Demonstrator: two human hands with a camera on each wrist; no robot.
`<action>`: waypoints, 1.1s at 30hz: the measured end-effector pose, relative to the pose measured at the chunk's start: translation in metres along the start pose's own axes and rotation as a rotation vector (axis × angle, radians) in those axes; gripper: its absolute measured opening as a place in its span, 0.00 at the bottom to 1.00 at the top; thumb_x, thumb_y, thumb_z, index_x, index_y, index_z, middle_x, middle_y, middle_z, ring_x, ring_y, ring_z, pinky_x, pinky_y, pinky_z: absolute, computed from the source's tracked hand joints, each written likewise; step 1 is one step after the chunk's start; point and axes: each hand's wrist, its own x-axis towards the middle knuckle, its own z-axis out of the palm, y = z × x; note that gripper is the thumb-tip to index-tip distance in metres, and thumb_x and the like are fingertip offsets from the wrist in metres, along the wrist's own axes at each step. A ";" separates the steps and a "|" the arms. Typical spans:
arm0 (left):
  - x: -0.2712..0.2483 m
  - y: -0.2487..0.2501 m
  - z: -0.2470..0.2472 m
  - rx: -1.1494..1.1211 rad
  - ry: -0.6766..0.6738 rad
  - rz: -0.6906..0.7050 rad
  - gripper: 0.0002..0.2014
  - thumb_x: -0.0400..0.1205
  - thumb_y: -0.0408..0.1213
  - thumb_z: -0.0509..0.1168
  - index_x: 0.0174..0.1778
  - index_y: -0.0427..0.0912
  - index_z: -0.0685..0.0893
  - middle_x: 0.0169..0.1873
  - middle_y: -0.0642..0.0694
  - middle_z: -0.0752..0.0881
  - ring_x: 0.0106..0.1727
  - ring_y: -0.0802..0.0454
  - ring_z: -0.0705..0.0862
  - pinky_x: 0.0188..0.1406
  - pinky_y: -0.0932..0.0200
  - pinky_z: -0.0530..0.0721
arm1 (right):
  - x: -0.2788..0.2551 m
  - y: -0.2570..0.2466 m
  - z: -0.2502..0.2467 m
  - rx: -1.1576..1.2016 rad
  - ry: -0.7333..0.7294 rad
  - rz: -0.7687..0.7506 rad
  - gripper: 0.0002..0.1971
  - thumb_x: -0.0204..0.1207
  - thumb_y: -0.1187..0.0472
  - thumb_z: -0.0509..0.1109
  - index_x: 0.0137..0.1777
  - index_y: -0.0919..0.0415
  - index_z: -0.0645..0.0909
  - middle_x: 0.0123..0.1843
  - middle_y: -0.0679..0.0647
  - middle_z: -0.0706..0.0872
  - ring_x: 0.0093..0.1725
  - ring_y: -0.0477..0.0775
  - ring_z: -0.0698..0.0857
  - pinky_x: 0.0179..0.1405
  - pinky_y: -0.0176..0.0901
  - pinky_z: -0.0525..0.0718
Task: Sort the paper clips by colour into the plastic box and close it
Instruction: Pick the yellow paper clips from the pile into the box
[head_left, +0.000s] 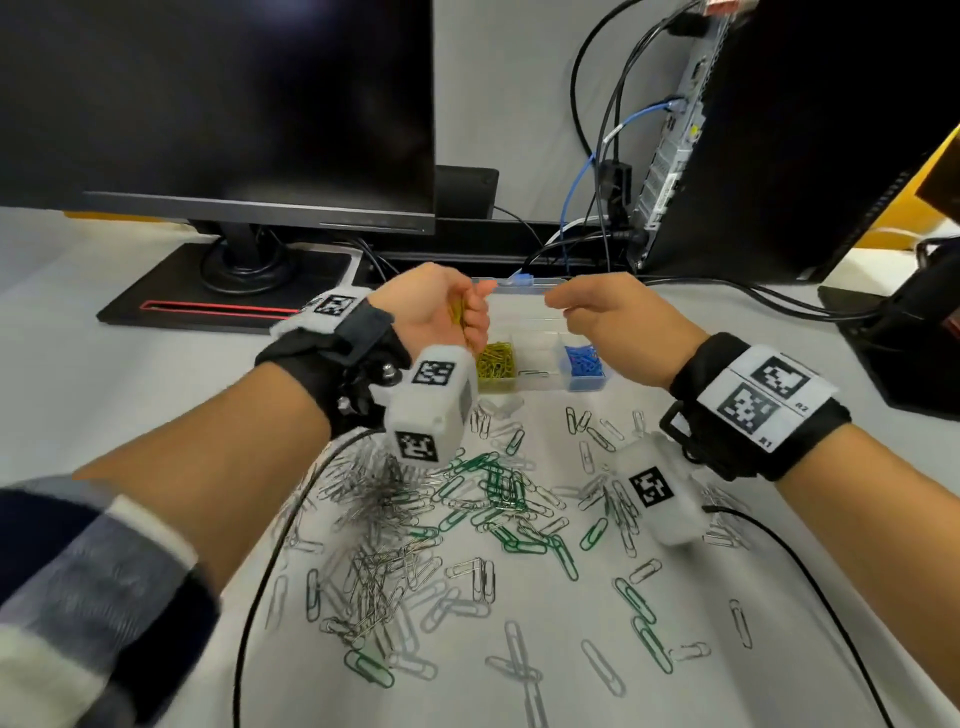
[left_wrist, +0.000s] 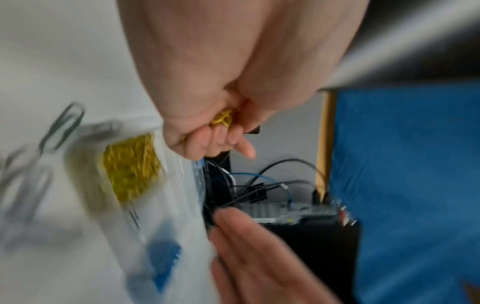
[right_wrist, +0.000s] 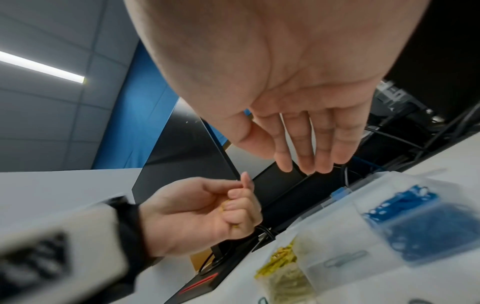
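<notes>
The clear plastic box (head_left: 537, 332) sits open on the white table (head_left: 779, 597), with its blue latch (head_left: 523, 279) on the far edge, and serves as the landmark for everything else. Three compartments along its near side show their contents: the left one holds a heap of yellow clips (head_left: 496, 359), the right one a heap of blue clips (head_left: 582, 359), and the middle one (head_left: 537, 358) a single pale clip; the heaps are too dense to count.

Two hands hover over the box, apart from each other. The left hand (head_left: 435, 306) is above the box's left end, palm turned up, fingers curled round a small bunch of yellow clips (left_wrist: 223, 120) whose number cannot be told. The right hand (head_left: 613, 317) is above the box's right end with fingers extended and close together, holding nothing, as the right wrist view shows.

On the near side of the box the table is strewn with loose paper clips: a tangle of green clips (head_left: 498, 499), with more green ones scattered nearer the person, a dense grey heap of silver clips (head_left: 371, 582) to the near left, and white clips (head_left: 592, 457) spread about. They are too many and too overlapped to count.

Beyond the box stand one dark monitor (head_left: 218, 104) to the far left and one computer case (head_left: 779, 145) to the far right, with several cables (head_left: 597, 171) between them
</notes>
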 end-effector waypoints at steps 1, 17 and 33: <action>0.008 0.000 0.006 0.075 0.004 0.051 0.15 0.88 0.34 0.47 0.42 0.40 0.78 0.25 0.51 0.67 0.26 0.56 0.64 0.25 0.65 0.64 | -0.001 0.003 0.000 0.013 0.000 0.008 0.18 0.83 0.67 0.59 0.72 0.62 0.78 0.72 0.56 0.79 0.67 0.54 0.79 0.64 0.40 0.74; 0.055 -0.029 0.011 0.629 0.038 0.472 0.19 0.88 0.27 0.48 0.35 0.38 0.78 0.26 0.46 0.68 0.27 0.54 0.68 0.27 0.63 0.70 | -0.003 0.022 0.000 0.092 -0.022 0.031 0.16 0.83 0.68 0.59 0.67 0.60 0.81 0.65 0.52 0.83 0.63 0.49 0.81 0.59 0.36 0.74; 0.062 -0.028 0.004 0.756 0.024 0.566 0.19 0.83 0.17 0.44 0.48 0.41 0.77 0.28 0.43 0.78 0.35 0.47 0.85 0.38 0.59 0.84 | -0.007 0.024 -0.002 0.069 -0.038 0.030 0.16 0.83 0.68 0.58 0.67 0.59 0.81 0.65 0.52 0.83 0.63 0.48 0.80 0.58 0.33 0.73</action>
